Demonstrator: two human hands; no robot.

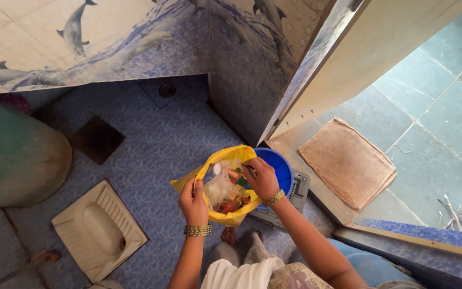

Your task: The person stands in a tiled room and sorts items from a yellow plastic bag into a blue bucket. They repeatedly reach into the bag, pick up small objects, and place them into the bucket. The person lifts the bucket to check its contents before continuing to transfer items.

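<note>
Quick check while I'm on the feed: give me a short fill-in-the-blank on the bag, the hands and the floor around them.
1. Both hands hold open a bag coloured ____.
2. The right hand reaches over the bag's mouth, in front of a round tub coloured ____.
3. The left hand grips the bag's rim, and its wrist wears a ____.
4. The brown mat lies beyond the open ____.

Missing words: yellow; blue; bangle; door

A yellow plastic bag (225,184) hangs open above the blue patterned floor (151,144), its mouth stretched wide, filled with crumpled clear wrappers and red and green scraps.
</note>
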